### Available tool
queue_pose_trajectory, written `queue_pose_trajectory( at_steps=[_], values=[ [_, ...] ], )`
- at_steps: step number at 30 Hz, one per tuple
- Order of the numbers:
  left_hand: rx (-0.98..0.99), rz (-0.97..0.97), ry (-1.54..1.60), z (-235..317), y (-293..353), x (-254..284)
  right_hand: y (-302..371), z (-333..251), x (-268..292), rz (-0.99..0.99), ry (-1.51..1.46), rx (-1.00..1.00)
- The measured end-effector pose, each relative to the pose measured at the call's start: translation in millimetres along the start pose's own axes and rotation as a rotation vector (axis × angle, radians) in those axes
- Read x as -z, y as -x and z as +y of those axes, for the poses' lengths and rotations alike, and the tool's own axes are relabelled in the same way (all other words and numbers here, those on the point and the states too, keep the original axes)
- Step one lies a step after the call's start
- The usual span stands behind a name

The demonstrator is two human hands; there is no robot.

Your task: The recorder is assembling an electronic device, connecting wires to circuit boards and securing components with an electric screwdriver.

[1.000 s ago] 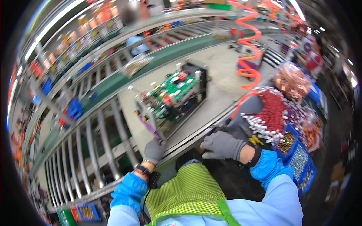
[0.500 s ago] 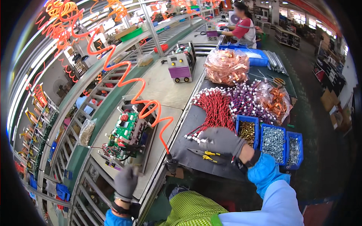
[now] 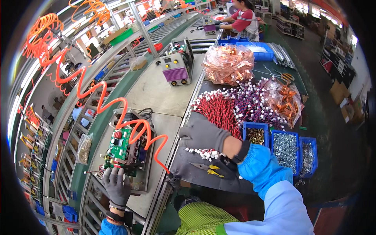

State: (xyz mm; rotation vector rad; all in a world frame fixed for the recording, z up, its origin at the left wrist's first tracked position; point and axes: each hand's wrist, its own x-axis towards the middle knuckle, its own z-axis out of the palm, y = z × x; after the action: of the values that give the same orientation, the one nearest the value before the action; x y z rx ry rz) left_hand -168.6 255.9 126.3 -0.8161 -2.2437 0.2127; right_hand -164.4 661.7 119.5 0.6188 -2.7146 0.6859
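Note:
My left hand (image 3: 117, 186), in a grey glove, has its fingers stretched out against the near end of a part-built unit with a green circuit board (image 3: 120, 145). Loose thin wires stick out beside those fingertips. My right hand (image 3: 205, 132), gloved too, hovers at the near left side of the bundle of red and black twisted wires (image 3: 219, 111). Its fingers are curled in, and whatever they may hold is hidden. Below it, pliers with yellow handles (image 3: 211, 170) lie on the dark mat. A dark tool (image 3: 173, 180) hangs at the bench edge from an orange coiled hose (image 3: 103, 105).
Blue bins hold brass-coloured screws (image 3: 255, 136), silver nuts (image 3: 284, 150) and small metal parts (image 3: 308, 158). Bags of copper pieces (image 3: 229, 64) and purple wires (image 3: 252, 103) lie behind. A purple-fronted machine (image 3: 176, 66) stands farther up the line. A co-worker (image 3: 244, 21) works at the far end.
My left hand has moved up and left onto the unit, its fingers now extended. My right hand has shifted left and up, away from the screw bin. The view has turned slightly.

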Motion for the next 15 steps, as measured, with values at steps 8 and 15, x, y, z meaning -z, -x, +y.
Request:
queue_pose_trajectory(
  at_steps=[8, 15],
  values=[
    [-0.036, -0.033, 0.063, -5, 23, 13, 59, -33, -1, -0.04, -0.007, 0.174],
    [-0.083, -0.204, 0.133, 11, 132, 15, 154, -72, -18, -0.013, -0.322, -0.048]
  ],
)
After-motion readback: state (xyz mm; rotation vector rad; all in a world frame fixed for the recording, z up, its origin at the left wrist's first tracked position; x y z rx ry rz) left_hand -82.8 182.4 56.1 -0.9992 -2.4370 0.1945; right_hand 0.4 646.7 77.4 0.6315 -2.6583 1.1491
